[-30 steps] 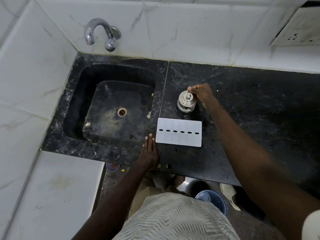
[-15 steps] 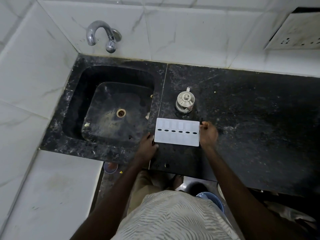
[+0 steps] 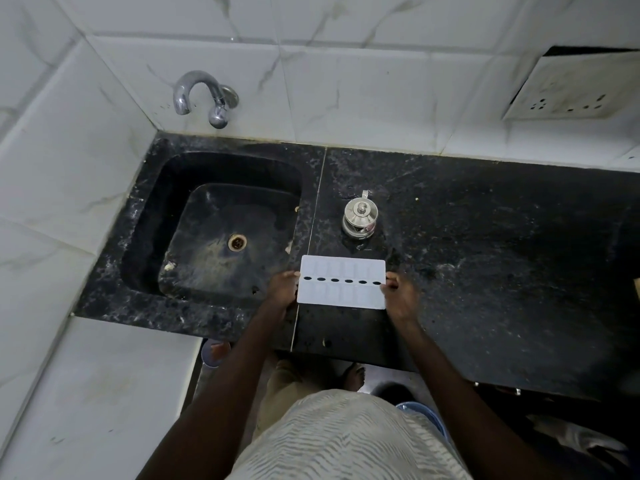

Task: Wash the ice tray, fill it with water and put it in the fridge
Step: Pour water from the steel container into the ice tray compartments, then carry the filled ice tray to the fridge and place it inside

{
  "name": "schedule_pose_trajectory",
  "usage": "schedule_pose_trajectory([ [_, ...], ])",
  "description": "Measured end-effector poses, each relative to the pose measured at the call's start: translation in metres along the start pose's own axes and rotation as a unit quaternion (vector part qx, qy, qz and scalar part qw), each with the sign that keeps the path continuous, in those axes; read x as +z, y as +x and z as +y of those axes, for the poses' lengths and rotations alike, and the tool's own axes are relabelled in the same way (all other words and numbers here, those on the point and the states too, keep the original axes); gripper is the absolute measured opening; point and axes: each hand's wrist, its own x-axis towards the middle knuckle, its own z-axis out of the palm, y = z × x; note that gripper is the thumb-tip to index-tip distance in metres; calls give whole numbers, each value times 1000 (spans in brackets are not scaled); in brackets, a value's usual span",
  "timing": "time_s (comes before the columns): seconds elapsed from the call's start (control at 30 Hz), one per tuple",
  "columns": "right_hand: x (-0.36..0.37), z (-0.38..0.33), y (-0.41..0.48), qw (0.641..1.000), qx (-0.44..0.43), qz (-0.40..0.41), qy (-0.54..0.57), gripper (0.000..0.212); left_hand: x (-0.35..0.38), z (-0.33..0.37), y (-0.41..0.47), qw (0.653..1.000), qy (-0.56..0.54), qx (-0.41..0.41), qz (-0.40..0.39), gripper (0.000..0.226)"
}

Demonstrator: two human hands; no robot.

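Two hands hold the white ice tray [image 3: 341, 296] by its short ends. The left hand [image 3: 282, 289] grips the left end, and the right hand [image 3: 400, 295] pinches the right end with curled fingers. The tray lies flat over the front of the black counter [image 3: 491, 258], just right of the sink [image 3: 207, 261]. Whether it touches the counter cannot be told. A little past the tray stands a shiny steel pot [image 3: 360, 216]. Farther back, a silver tap [image 3: 202, 95] sticks out of the white wall [image 3: 381, 81] above the sink.
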Motion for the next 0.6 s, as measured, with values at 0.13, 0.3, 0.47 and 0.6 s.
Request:
schedule_pose_trajectory([
  [0.13, -2, 0, -11, 1000, -3, -22, 13, 36, 0, -6, -12, 999, -52, -2, 17, 17],
  [0.3, -3, 2, -20, 998, 1, -28, 62, 38, -4, -21, -12, 997, -63, 16, 32, 16],
  [0.47, -7, -3, -27, 994, 1, -34, 107, 38, -7, -25, -16, 996, -65, 27, 52, 14],
  [0.6, -8, -2, -30, 994, -1, -32, 107, 38, -6, -29, -14, 995, -52, 43, 71, 22],
])
